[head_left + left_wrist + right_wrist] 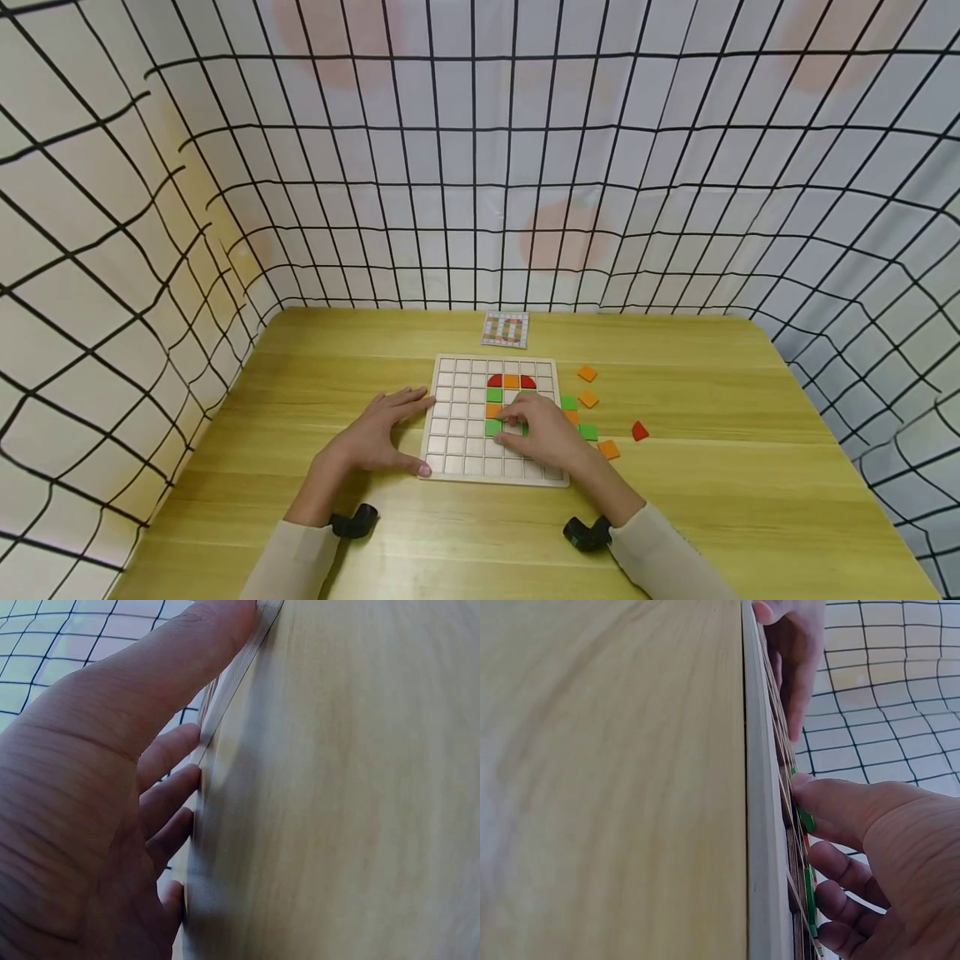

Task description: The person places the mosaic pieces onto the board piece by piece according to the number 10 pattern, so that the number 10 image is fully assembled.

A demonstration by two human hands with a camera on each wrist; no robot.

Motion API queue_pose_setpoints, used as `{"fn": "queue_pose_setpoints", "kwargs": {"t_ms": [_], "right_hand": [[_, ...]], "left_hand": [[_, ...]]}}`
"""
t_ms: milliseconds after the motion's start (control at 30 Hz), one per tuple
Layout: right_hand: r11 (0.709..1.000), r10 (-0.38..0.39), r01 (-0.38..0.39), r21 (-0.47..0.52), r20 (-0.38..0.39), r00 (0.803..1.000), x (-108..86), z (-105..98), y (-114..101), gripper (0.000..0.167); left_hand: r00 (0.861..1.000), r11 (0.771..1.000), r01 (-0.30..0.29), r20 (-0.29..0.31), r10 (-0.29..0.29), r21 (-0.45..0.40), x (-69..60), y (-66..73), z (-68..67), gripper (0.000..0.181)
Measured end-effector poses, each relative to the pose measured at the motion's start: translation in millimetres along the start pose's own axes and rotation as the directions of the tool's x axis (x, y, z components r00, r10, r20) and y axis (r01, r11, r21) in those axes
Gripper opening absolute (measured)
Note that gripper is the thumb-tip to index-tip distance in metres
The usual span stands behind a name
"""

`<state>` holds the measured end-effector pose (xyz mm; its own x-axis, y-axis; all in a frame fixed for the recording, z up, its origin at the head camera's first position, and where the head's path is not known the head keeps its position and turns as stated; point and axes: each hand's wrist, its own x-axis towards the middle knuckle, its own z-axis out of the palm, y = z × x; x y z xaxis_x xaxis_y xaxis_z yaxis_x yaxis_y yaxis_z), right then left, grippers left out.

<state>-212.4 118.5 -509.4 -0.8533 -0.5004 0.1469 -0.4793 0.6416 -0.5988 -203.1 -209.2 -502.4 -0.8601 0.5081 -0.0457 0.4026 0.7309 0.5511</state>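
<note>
A pale gridded board [457,417] lies on the table. Beside its left edge is my left hand [375,433], fingers spread and fairly straight, thumb touching the lower left corner. Over the board, my right hand [543,429] pinches a green square tile [492,427] between thumb and index finger, at a cell below an orange tile [492,411]. Higher in that column sits another green tile [493,395]. Along the top are a red quarter-round [495,381], an orange square [512,381] and a second red quarter-round [528,382]. My right hand partly hides tiles beneath it.
Right of the board lie loose orange tiles [587,373], green tiles [588,432] and a red quarter-round piece [639,431]. A small pattern card [505,330] lies behind the board. Black grid mesh [472,183] surrounds the table's back and sides.
</note>
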Motion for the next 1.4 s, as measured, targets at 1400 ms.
{"fn": "queue_pose_setpoints", "kwargs": {"t_ms": [1400], "right_hand": [[0.983,0.184,-0.184,0.011,-0.114,0.976,-50.8,-56.0,59.2,0.030]], "left_hand": [[1.000,1.000,0.014,0.010,-0.014,0.019,1.4,-4.3,2.8,0.115]]}}
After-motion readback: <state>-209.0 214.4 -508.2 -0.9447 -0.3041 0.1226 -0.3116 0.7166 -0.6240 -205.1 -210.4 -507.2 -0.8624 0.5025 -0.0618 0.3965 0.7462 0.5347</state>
